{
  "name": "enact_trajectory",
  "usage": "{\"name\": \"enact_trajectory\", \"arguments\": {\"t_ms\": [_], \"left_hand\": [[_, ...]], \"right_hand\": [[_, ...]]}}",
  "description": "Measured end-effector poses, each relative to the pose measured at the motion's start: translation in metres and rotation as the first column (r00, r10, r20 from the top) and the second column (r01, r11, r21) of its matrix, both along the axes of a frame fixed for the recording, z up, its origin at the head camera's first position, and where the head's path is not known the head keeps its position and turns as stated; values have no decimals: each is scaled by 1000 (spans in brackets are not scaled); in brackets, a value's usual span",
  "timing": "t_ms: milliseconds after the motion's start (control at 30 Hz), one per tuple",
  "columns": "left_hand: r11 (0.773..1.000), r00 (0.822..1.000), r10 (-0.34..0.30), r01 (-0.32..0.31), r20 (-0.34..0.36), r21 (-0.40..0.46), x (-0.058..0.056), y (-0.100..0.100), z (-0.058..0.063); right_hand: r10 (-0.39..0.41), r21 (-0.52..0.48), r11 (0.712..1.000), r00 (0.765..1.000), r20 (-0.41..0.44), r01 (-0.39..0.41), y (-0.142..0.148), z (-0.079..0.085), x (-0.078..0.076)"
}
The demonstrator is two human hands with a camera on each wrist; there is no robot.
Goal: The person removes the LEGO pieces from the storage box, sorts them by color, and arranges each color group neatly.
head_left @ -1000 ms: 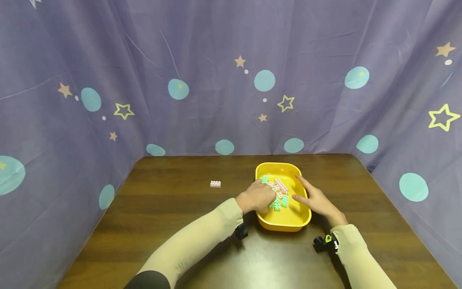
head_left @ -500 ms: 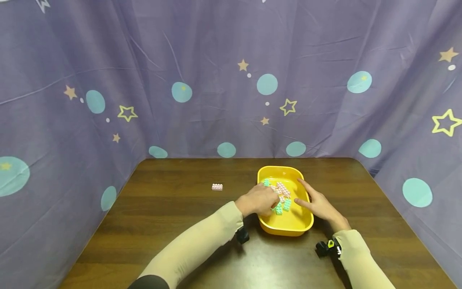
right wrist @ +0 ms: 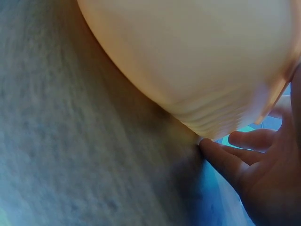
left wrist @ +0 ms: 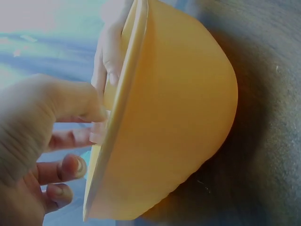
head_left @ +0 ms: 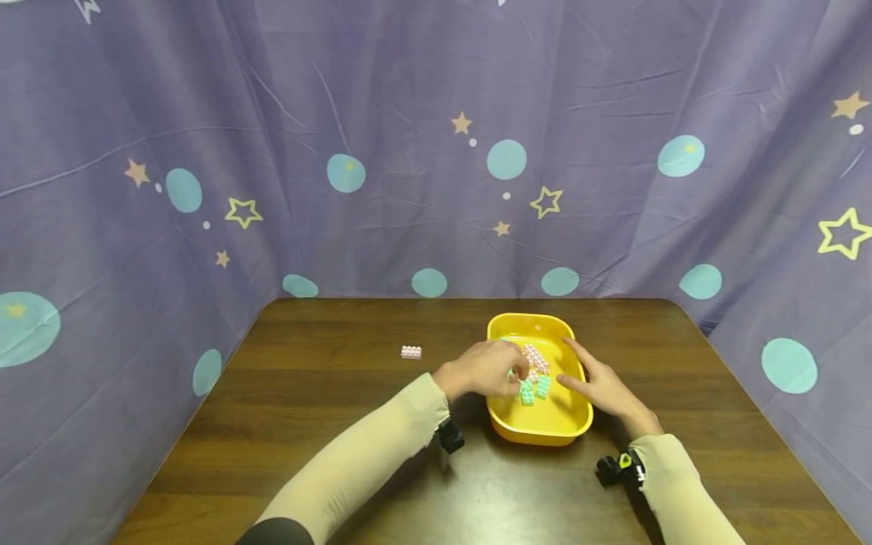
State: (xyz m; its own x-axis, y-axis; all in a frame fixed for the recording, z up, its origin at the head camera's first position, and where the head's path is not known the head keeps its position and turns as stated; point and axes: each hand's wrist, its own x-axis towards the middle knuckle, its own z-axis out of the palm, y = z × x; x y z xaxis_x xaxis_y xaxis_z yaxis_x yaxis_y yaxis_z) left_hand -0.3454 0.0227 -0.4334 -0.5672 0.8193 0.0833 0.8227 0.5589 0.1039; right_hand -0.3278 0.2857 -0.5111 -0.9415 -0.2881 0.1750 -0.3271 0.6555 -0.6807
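Note:
My left hand [head_left: 493,369] is over the left side of a yellow tray [head_left: 538,437], its thumb and index finger curled together. In the left wrist view the left hand [left wrist: 44,136] pinches a small pale pink toy brick [left wrist: 98,133] at the tray rim; the brick is mostly hidden. Inside the tray lie several pink toy bricks [head_left: 536,359] and green toy bricks [head_left: 527,393]. My right hand [head_left: 605,384] touches the tray's right side with fingers spread. From the right wrist view, the right hand's fingers [right wrist: 223,162] reach along the tray's outer wall.
A single pink toy brick [head_left: 411,352] lies on the dark wooden table [head_left: 327,393], left of the tray. Behind and beside the table hangs a purple curtain [head_left: 395,91] with stars and dots.
My left hand has drawn back and up a little from among the bricks, finger and thumb now pinched. The right hand has stayed at the tray's right side.

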Motion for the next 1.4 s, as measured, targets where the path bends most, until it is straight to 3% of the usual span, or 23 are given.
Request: {"name": "enact_trajectory", "arguments": {"t_ms": [333,600,867,1033,1200,1400], "left_hand": [[992,999,51,-51,2,118,-8,-15,2],[978,994,104,-105,18,182,-22,-46,6],[964,980,198,-199,27,176,-34,-80,3],[954,969,243,-245,34,175,-39,-98,-9],[949,961,268,-275,64,157,-42,-107,-18],[943,957,284,-290,63,164,-45,-112,-18]], "right_hand": [[-9,10,1000,1000,2,9,0,2,1],[-3,2,1000,1000,-3,3,-3,0,3],[-6,13,1000,1000,1,6,-1,0,3],[-5,12,1000,1000,5,5,-1,0,5],[-4,15,1000,1000,1,4,0,-2,5],[5,-12,1000,1000,-14,-5,-1,-2,2]]}}
